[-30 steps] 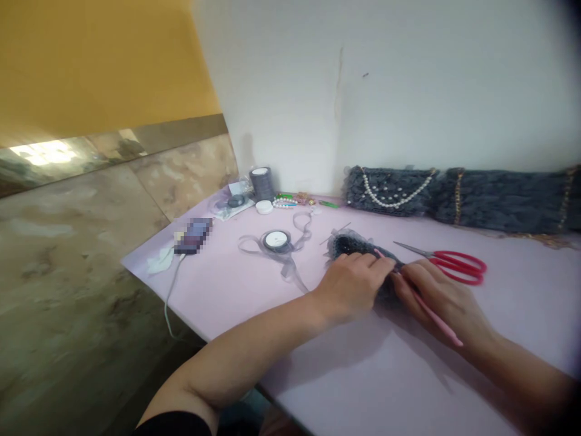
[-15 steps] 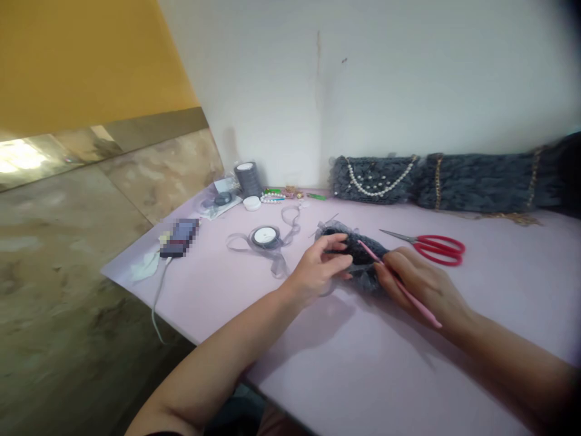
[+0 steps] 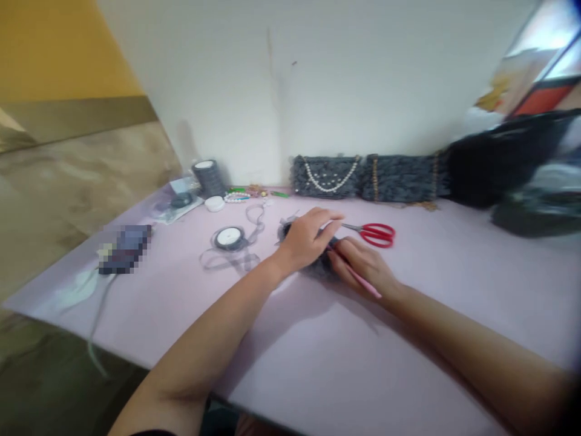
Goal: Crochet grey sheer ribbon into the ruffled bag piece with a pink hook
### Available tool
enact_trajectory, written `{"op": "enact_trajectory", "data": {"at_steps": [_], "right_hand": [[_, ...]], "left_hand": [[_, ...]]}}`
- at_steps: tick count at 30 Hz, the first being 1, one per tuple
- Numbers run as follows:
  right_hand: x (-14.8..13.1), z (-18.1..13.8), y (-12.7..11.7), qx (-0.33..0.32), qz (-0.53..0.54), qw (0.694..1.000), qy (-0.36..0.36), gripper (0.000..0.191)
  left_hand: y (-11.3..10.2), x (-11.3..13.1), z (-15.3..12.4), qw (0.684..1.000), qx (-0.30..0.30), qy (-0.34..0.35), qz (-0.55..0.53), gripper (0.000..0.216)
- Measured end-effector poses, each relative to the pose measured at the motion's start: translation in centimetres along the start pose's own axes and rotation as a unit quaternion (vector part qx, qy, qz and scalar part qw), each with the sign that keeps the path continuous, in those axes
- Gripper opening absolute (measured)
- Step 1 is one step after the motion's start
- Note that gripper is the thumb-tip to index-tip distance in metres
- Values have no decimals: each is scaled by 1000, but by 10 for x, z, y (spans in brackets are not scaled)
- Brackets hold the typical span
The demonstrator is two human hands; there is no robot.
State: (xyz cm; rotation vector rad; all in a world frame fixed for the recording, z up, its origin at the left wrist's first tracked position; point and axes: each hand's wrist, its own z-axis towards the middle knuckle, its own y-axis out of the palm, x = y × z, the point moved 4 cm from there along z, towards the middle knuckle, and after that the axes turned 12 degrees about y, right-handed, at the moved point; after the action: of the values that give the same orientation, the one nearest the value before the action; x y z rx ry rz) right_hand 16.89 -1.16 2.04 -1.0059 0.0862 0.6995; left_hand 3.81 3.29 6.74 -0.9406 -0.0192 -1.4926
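A small dark grey crocheted piece (image 3: pixel 318 266) lies on the lilac table (image 3: pixel 318 363), mostly covered by both hands. My left hand (image 3: pixel 306 239) rests on top of it, fingers bent and reaching across to the right, pressing the piece. My right hand (image 3: pixel 363 266) sits just right of it, fingers closed around a pink crochet hook (image 3: pixel 363 282) whose tip goes in under my left fingers. A grey ribbon runs from the piece to a flat spool (image 3: pixel 229 237) on the left.
Red scissors (image 3: pixel 374 233) lie just behind my hands. Two grey crocheted bags (image 3: pixel 327 177) (image 3: pixel 403 178) and dark bags (image 3: pixel 499 158) stand along the wall. A tall ribbon roll (image 3: pixel 207 177), beads (image 3: pixel 238 197) and a phone on a cable (image 3: pixel 124 248) are at the left.
The view has swung right and pulled back. My left hand has moved from the piece's left side over its top, fingers stretching towards my right hand, which keeps the hook.
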Motion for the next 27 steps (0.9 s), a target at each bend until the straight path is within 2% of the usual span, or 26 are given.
{"op": "enact_trajectory", "data": {"at_steps": [2, 4, 8, 12, 14, 17, 20, 24, 27], "right_hand": [[5, 2, -1, 1, 39, 999, 27, 23], [10, 4, -1, -5, 86, 994, 63, 26], [18, 7, -1, -16, 146, 980, 135, 29], [22, 8, 1, -19, 173, 970, 170, 33], [23, 8, 2, -20, 185, 966, 180, 35], [24, 7, 2, -13, 201, 960, 196, 35], [25, 7, 2, -12, 212, 955, 208, 34], [25, 6, 3, -13, 221, 953, 208, 33], [23, 5, 3, -10, 228, 952, 203, 32]], "left_hand": [[0, -9, -5, 989, -82, 2, 125, 32], [-5, -12, -13, 971, -127, 8, 202, 35], [-21, -4, -25, 953, -124, 47, 272, 37], [-24, 4, -31, 930, -164, 73, 320, 36], [-24, 8, -33, 939, -169, 73, 292, 33], [-24, 15, -34, 966, -159, 62, 192, 25], [-21, 18, -37, 969, -179, 54, 164, 18], [-19, 9, -41, 919, -215, 14, 330, 32], [-21, 0, -42, 896, -170, -46, 409, 33]]}}
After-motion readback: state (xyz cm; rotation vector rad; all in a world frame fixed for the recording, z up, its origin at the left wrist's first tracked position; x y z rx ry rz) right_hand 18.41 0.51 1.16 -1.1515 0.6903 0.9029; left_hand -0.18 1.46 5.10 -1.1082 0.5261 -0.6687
